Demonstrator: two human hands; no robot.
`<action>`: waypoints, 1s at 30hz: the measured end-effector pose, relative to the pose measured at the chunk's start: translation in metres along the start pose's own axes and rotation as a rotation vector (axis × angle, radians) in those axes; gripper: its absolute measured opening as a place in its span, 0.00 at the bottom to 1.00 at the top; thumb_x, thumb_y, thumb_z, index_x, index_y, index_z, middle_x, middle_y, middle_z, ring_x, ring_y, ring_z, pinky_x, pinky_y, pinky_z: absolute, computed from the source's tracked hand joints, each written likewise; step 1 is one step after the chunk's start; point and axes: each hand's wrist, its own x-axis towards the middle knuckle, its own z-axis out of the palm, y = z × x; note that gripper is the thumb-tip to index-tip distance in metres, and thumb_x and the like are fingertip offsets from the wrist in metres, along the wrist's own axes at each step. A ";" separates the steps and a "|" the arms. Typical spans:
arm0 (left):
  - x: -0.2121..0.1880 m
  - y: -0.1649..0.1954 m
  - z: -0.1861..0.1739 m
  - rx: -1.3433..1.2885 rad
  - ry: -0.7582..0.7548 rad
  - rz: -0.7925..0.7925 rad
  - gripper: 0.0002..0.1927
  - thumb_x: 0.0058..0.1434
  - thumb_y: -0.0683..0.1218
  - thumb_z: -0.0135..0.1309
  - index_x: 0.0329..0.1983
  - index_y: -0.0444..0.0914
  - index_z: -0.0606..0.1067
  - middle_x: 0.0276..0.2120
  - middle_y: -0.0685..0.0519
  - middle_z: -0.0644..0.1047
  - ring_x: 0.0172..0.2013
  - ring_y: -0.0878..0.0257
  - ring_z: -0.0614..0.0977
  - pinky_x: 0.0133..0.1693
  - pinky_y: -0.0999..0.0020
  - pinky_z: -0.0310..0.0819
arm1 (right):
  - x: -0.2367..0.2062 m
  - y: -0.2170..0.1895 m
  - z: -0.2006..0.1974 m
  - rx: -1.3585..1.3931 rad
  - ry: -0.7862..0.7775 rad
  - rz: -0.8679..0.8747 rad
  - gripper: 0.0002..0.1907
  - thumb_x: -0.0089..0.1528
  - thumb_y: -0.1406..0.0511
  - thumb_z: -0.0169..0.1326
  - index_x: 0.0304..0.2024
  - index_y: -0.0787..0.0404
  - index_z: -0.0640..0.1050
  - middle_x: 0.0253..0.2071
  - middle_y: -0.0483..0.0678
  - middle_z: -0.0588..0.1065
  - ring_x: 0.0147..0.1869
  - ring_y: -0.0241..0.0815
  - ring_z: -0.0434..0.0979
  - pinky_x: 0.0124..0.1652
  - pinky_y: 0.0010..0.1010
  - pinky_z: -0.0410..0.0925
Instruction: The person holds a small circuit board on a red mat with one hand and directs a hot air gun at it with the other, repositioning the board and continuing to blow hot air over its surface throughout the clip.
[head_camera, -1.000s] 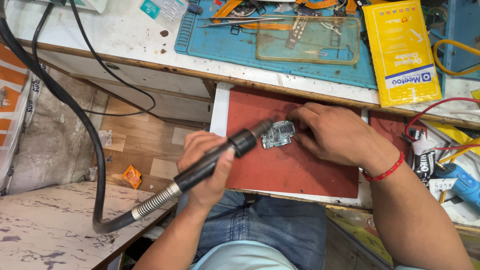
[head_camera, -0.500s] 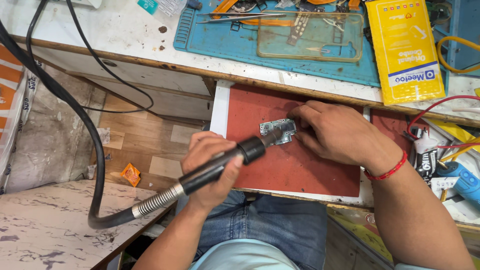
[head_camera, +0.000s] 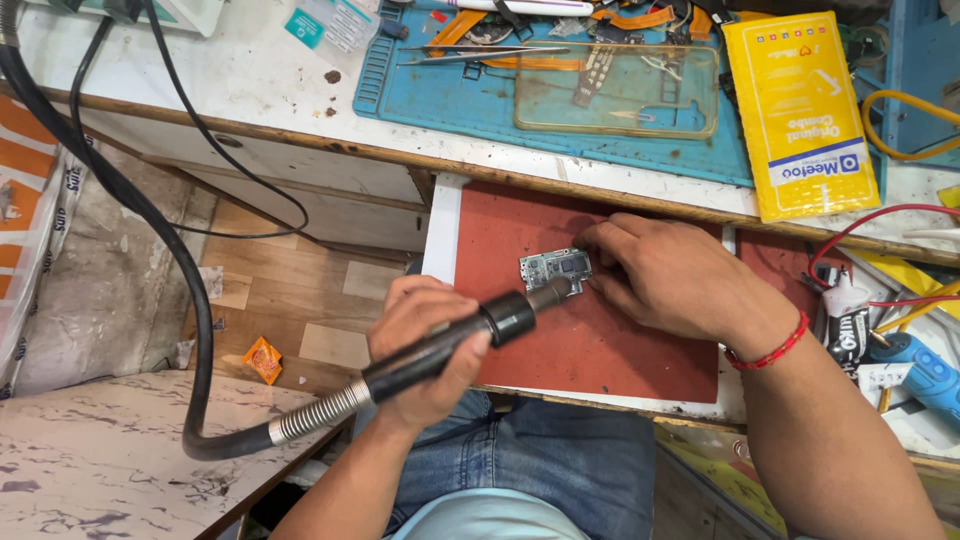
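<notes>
on the red rectangular work mat (head_camera: 600, 350) lay a small green circuit board (head_camera: 553, 268). right hand (head_camera: 670, 275) pinned its edge with curled fingertips. left hand (head_camera: 425, 350) was wrapped fully around a black hot-air wand (head_camera: 470, 335), nozzle at the board. risk judged: heat so near those fingertips could burn them or shift the board
</notes>
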 end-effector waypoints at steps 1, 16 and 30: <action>0.000 0.000 0.000 0.002 0.044 -0.041 0.12 0.60 0.48 0.62 0.40 0.35 0.79 0.37 0.48 0.81 0.42 0.54 0.82 0.54 0.57 0.76 | 0.001 0.000 0.000 -0.002 -0.009 0.003 0.21 0.57 0.61 0.57 0.52 0.58 0.75 0.43 0.54 0.78 0.44 0.57 0.79 0.42 0.47 0.71; -0.002 -0.002 0.001 -0.013 0.067 -0.034 0.12 0.61 0.48 0.61 0.39 0.34 0.78 0.35 0.49 0.81 0.42 0.56 0.82 0.53 0.58 0.76 | 0.000 0.002 0.002 -0.011 0.017 -0.036 0.21 0.57 0.62 0.57 0.52 0.59 0.75 0.43 0.54 0.78 0.44 0.58 0.79 0.42 0.47 0.71; -0.001 -0.002 0.001 -0.038 0.012 0.004 0.12 0.59 0.49 0.62 0.38 0.35 0.79 0.34 0.49 0.82 0.40 0.57 0.83 0.54 0.58 0.75 | 0.000 0.002 0.002 -0.020 0.022 -0.044 0.21 0.57 0.61 0.58 0.52 0.59 0.76 0.44 0.53 0.78 0.46 0.57 0.79 0.43 0.47 0.72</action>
